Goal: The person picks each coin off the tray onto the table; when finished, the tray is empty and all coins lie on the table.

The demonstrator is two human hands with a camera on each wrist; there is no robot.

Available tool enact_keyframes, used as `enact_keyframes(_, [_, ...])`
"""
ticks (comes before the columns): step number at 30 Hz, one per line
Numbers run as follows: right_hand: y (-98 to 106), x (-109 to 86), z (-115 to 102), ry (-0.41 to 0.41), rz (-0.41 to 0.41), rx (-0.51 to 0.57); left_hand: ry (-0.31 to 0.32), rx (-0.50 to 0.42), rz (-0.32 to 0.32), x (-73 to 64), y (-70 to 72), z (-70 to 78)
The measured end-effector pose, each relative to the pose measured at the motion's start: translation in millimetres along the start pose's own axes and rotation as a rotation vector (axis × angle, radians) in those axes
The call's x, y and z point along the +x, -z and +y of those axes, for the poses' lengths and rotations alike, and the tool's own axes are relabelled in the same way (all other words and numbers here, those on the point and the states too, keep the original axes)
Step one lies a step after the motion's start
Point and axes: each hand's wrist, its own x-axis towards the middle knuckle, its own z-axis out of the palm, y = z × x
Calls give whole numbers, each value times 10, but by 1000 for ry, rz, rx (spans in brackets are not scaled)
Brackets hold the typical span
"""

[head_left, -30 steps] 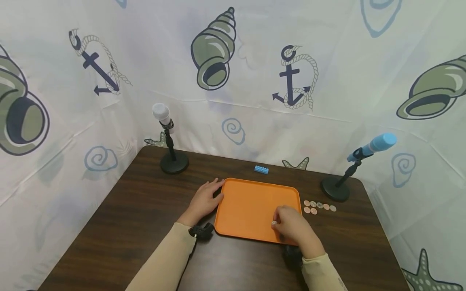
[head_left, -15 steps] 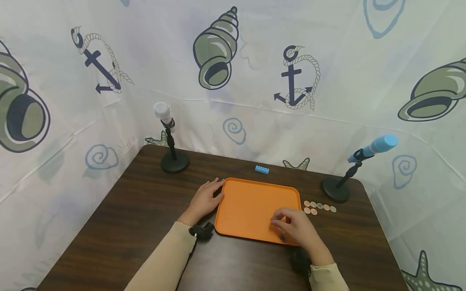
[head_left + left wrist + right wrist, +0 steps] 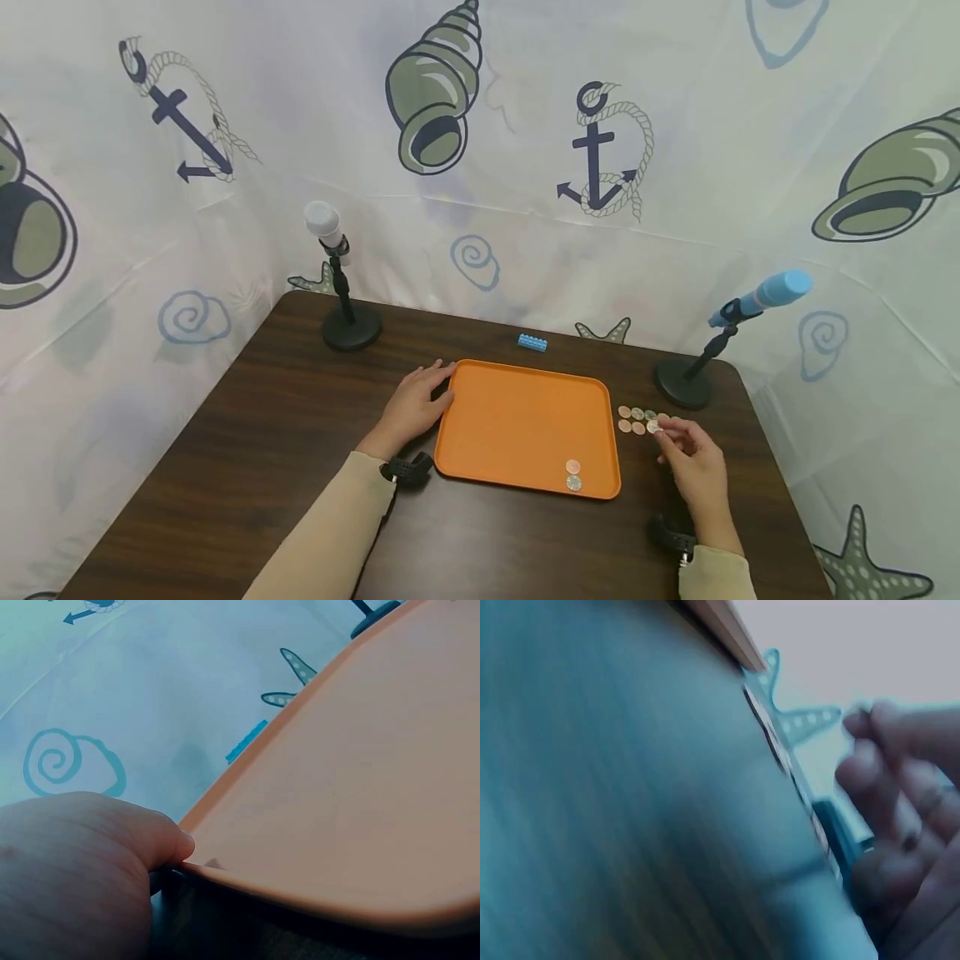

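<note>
An orange tray (image 3: 525, 425) lies on the dark table. My left hand (image 3: 408, 408) rests at its left side, fingers reaching to the upper left corner and thumb at the rim. In the left wrist view the thumb (image 3: 169, 840) lies on the tray's edge. My right hand (image 3: 693, 462) is right of the tray, pinching a silver coin (image 3: 653, 426) between thumb and fingertips. Beside that coin, copper and silver coins (image 3: 625, 426) form two rows, partly hidden by the hand. Two more coins, a copper one (image 3: 573, 467) and a silver one (image 3: 573, 482), lie inside the tray's lower right.
A blue toy brick (image 3: 532, 342) lies behind the tray. At the back left stands a white microphone (image 3: 322, 220) on a black stand; a blue microphone (image 3: 780, 290) on another stand is at the back right. A printed cloth (image 3: 525, 167) hangs behind the table.
My right hand has moved from over the tray to the coin rows on the right, carrying a coin. Two coins it had covered now show in the tray. My left hand stays at the rim.
</note>
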Motion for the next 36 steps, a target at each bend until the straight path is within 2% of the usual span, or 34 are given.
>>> enact_keyframes(3, [117,32,66,-112,72,-33,-2,-4,-3,8,31,10])
enact_keyframes(6, [192,72,98,-159,72,-105,-4,-6,-3,11,39,30])
enact_keyframes(11, [200,118,101,-118,-6,-248,-8,-13,11,7,31,66])
enact_keyframes(19, [145,106,103,-30,1,-419,4,-15,13,2,20,65])
enact_keyframes(27, [110,91,152,-20,-101,-420,0,2,2,12,46,48])
enact_keyframes(36, [125,94,151,-41,-142,-404,9,-4,4,6,23,36])
